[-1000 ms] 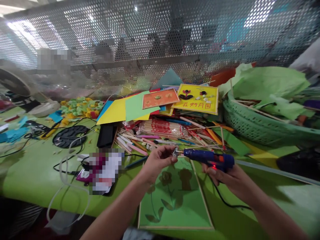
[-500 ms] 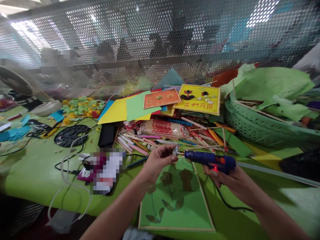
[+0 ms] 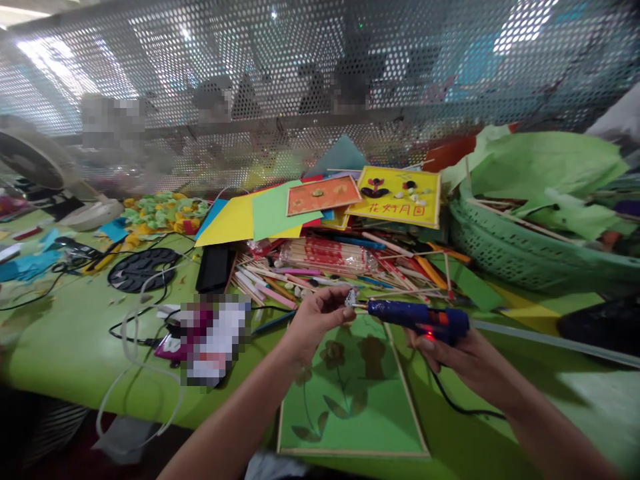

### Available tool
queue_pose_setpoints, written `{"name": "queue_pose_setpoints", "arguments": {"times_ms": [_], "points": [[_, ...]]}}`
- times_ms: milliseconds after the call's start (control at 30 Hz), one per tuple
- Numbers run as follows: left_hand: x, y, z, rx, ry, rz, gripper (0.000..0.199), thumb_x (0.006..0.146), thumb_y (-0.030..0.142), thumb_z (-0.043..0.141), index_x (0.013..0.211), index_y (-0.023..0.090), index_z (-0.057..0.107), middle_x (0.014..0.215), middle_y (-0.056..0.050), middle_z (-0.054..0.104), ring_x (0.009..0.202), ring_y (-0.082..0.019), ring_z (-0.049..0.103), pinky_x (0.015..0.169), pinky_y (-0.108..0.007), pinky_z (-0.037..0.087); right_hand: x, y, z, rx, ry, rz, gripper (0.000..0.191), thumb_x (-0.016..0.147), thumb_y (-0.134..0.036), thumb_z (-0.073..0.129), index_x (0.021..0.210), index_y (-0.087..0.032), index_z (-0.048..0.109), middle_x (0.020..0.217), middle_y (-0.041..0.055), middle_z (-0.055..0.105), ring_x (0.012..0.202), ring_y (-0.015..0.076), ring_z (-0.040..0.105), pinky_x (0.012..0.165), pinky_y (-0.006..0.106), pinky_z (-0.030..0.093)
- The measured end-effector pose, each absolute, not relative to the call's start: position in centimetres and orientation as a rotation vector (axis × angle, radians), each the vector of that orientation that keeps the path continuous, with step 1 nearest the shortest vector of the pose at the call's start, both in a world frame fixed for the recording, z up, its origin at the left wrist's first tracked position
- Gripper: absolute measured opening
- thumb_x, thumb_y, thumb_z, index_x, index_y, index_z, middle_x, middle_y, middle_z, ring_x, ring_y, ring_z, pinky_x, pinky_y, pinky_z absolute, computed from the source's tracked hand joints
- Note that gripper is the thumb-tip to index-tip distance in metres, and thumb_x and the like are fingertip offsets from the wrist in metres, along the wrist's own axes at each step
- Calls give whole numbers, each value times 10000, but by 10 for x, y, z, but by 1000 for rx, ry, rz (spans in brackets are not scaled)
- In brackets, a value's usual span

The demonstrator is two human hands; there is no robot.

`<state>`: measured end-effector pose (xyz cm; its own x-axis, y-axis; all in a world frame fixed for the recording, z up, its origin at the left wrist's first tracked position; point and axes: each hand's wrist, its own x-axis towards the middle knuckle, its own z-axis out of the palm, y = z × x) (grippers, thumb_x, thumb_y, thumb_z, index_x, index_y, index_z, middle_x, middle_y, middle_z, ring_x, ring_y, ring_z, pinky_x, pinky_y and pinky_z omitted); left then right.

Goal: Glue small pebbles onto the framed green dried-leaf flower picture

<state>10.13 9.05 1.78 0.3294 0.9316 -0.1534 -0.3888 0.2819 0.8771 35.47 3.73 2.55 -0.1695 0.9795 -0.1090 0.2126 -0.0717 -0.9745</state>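
My left hand point(image 3: 320, 320) pinches a small speckled grey-and-white piece point(image 3: 351, 298), perhaps a pebble, between thumb and fingers. In my right hand point(image 3: 445, 353) is a blue hot glue gun point(image 3: 420, 319), its red light glowing and a clear glue stick point(image 3: 550, 343) running out of its back. The gun's nozzle points left and is at or very close to the piece. Beneath both hands lies a green picture board point(image 3: 370, 420) with a thin wooden border, showing dark flower, leaf and pot shapes.
Behind my hands are loose sticks and pens point(image 3: 270, 283), wrapped skewers point(image 3: 325, 257), a yellow picture point(image 3: 400, 200) and an orange one point(image 3: 325, 195). A green basket point(image 3: 520, 253) stands right. Left are a black palette point(image 3: 143, 269), a white cable point(image 3: 133, 347) and a fan point(image 3: 90, 213).
Very little differs. Both hands keep hold of the piece and the glue gun, with the gun's nozzle shifted slightly left; the piece appears turned a little.
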Motion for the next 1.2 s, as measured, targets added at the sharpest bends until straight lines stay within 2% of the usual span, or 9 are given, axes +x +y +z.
{"name": "queue_pose_setpoints", "arguments": {"times_ms": [233, 467, 633, 1200], "points": [[102, 89, 22, 869, 772, 1000, 464, 578, 291, 928, 987, 156, 757, 840, -40, 706, 714, -123, 616, 726, -272, 494, 355, 38, 23, -1333, -1464, 1286, 477, 785, -646, 686, 772, -171, 649, 668, 23, 547, 533, 105, 430, 474, 250, 368], [100, 91, 21, 860, 759, 1016, 445, 627, 287, 906, 1032, 176, 758, 926, -49, 711, 769, -117, 619, 756, -260, 513, 357, 37, 22, -1372, -1461, 1306, 485, 760, -652, 705, 775, -169, 668, 631, 16, 525, 534, 113, 432, 467, 253, 370], [99, 91, 19, 891, 736, 1003, 431, 656, 291, 890, 1049, 178, 754, 892, -41, 705, 709, -105, 611, 727, -262, 509, 357, 37, 22, -1339, -1447, 1301, 461, 774, -630, 707, 772, -172, 661, 643, 20, 537, 542, 114, 434, 480, 254, 371], [102, 89, 22, 883, 739, 975, 456, 592, 268, 920, 1002, 157, 753, 883, -40, 710, 726, -111, 619, 739, -260, 505, 356, 39, 24, -1344, -1450, 1267, 459, 781, -629, 699, 780, -172, 657, 619, 26, 548, 521, 127, 442, 477, 275, 374]]}}
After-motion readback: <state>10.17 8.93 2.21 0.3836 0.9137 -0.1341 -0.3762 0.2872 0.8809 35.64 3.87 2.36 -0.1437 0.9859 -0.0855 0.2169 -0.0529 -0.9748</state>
